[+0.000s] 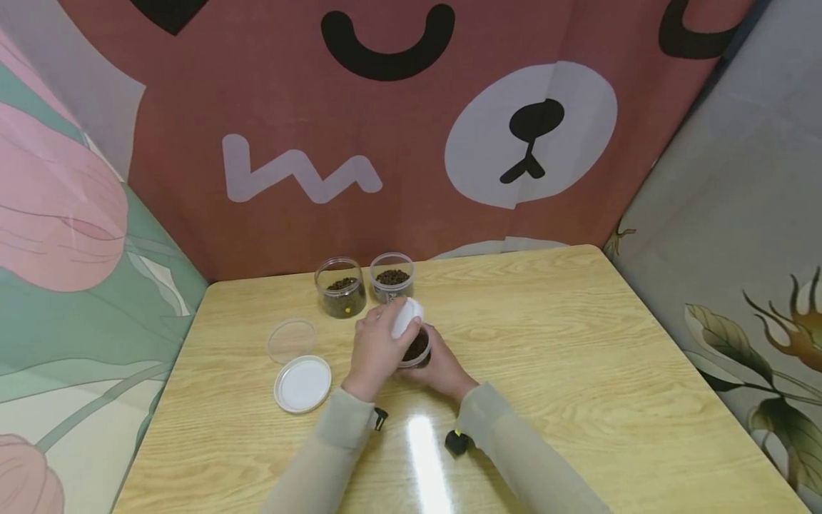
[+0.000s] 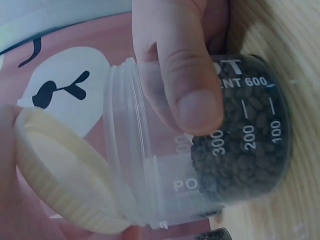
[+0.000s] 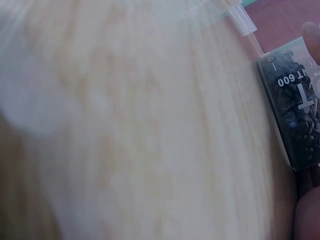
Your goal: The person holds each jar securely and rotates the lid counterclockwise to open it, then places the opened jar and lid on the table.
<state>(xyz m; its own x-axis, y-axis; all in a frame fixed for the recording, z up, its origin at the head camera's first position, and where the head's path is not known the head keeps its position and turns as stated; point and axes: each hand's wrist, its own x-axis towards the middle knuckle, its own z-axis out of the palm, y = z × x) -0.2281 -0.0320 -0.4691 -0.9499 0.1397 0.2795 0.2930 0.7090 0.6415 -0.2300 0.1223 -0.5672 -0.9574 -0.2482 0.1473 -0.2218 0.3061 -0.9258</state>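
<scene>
My left hand (image 1: 375, 350) grips a white screw lid (image 1: 408, 314), tilted at the mouth of a clear plastic jar (image 2: 240, 145). The right hand (image 1: 444, 365) is wrapped around this jar, its thumb (image 2: 200, 110) across the printed side. Volume marks and "600" show on the wall. Dark bean-like pieces fill the jar's lower part, at the right of the left wrist view. One edge of the lid (image 2: 65, 170) is right at the jar's rim, the other stands away from it. The right wrist view catches only part of the jar (image 3: 295, 110).
Two more clear jars with dark pieces, a left one (image 1: 343, 300) and a right one (image 1: 392, 285), stand open at the table's back edge. To the left lie a white lid (image 1: 302, 384) and a clear disc (image 1: 292, 341). A printed cloth (image 1: 411, 214) hangs behind the wooden table (image 1: 578, 371).
</scene>
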